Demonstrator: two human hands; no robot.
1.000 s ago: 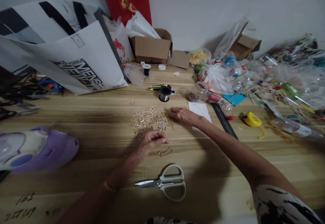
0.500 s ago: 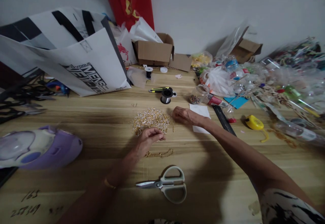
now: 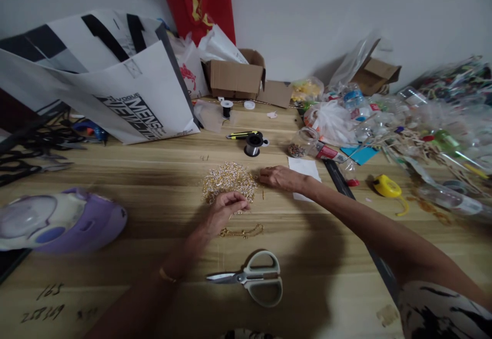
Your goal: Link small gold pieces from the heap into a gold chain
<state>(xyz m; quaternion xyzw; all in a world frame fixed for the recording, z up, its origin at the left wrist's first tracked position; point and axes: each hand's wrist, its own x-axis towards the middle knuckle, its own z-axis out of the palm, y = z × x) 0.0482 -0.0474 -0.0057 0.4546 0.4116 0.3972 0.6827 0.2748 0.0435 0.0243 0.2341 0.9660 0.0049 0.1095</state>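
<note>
1. Clock hours are counted from the pile of small gold and clear pieces (image 3: 229, 177), with the wall (image 3: 307, 16) at twelve. The purple and cream device (image 3: 82, 221) lies at about half past eight, well apart.
2. The white bag (image 3: 157, 88) stands at about ten o'clock, with black printing on its front.
3. The left hand (image 3: 225, 209) is at six o'clock and covers the near edge of the pile in this view. Its thumb and fingertips are brought together; I cannot tell if something is pinched between them.
4. The pile itself is lying on the wooden table (image 3: 161, 175), between the two hands.
5. The gold chain (image 3: 246, 233) lies near half past five; the scissors (image 3: 240, 277) are farther, almost at six o'clock, their blades pointing to nine.
6. The black spool (image 3: 252, 148) stands near one o'clock.
7. The right hand (image 3: 280, 177) is at three o'clock, its curled fingers just beside the pile. I cannot tell whether they grasp a piece.
8. The white paper (image 3: 303, 165) lies at three o'clock, partly hidden by the right wrist.
9. The yellow tape measure (image 3: 387, 186) is also at three o'clock, well apart.
</note>
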